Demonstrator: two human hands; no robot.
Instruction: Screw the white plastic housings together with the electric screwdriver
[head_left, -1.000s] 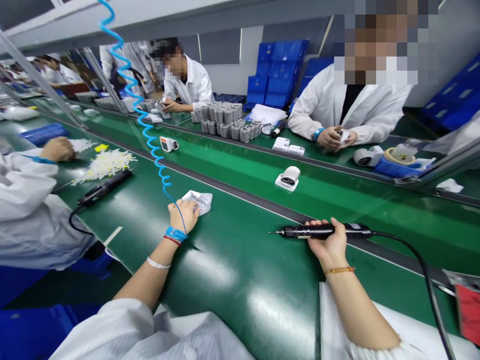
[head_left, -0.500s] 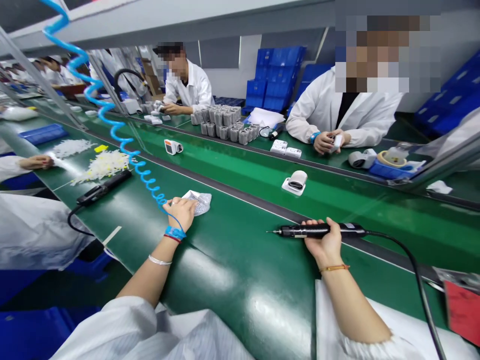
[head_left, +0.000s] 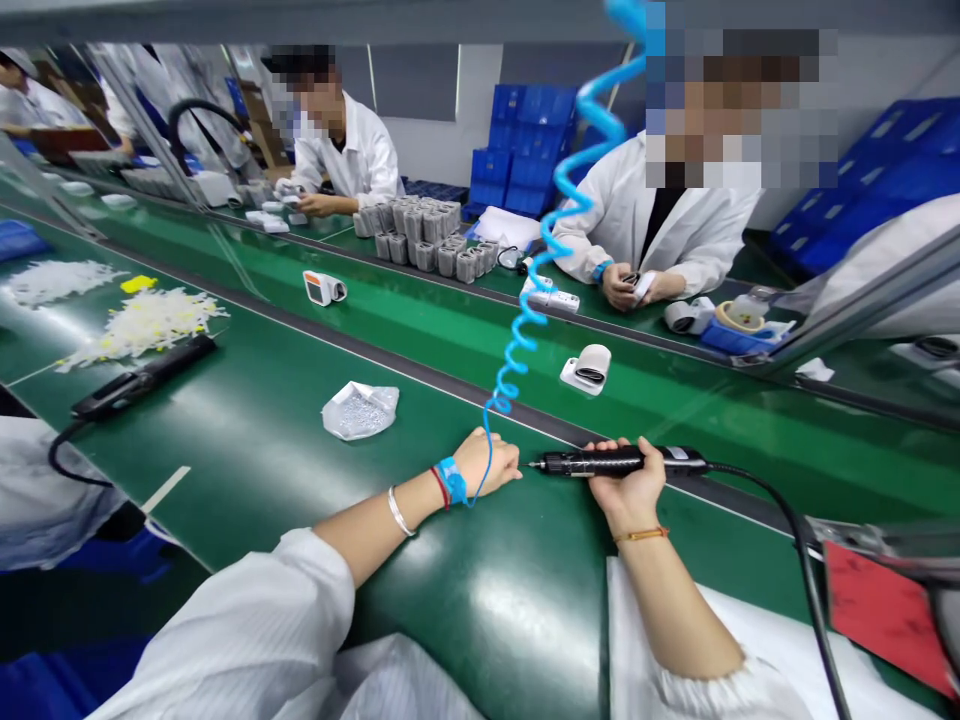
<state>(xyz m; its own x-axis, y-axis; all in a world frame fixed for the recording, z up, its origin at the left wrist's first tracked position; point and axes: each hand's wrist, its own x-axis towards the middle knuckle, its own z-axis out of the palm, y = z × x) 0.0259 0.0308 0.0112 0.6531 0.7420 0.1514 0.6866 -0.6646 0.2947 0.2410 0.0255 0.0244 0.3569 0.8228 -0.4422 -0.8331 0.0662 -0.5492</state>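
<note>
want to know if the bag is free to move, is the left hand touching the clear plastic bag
Apart. The head view shows a strip of bare green bench between the left hand and the clear plastic bag.

On the left wrist, 1 blue strap (head_left: 452,482) with a coiled blue cord (head_left: 515,365), 1 red band (head_left: 439,487) and 1 silver bangle (head_left: 400,512) are being worn; on the right, 1 orange band (head_left: 643,535). White sleeves (head_left: 247,610) are being worn.

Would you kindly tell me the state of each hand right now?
Left hand: fingers curled in near the tip of the black screwdriver; whether they pinch anything cannot be told.
Right hand: closed around that screwdriver.
</note>
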